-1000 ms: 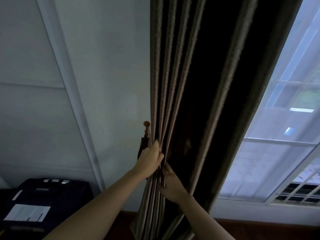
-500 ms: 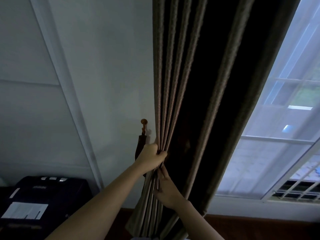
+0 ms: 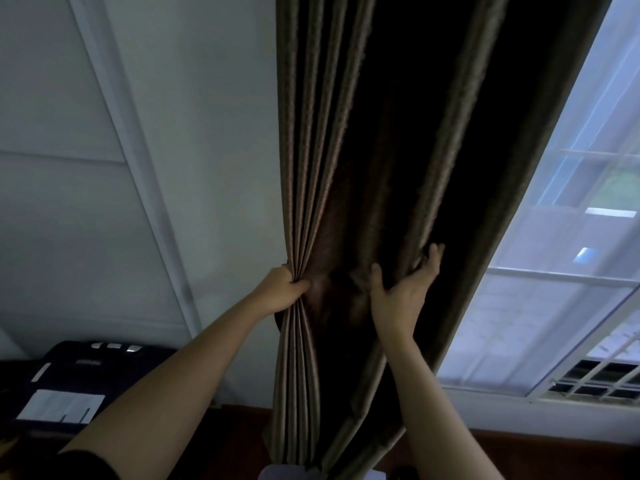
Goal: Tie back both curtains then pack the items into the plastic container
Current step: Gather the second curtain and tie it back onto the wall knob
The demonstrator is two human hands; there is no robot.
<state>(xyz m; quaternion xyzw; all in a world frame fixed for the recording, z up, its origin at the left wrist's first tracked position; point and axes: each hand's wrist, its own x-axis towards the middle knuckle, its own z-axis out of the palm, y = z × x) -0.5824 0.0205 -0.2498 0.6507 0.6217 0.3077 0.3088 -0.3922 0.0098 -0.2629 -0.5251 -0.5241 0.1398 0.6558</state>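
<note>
The left hand (image 3: 282, 292) is closed tight around the gathered left pleats of the curtain (image 3: 391, 161), the right hand (image 3: 403, 289) is spread open against its folds, and this dark brown woven cloth hangs long and vertical between the white wall (image 3: 194, 140) and the window (image 3: 568, 265).

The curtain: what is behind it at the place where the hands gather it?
Right of the curtain the window shows; left of it, white wall. The left hand grips folds, the right hand reaches further folds. Directly behind, everything is covered.
</note>
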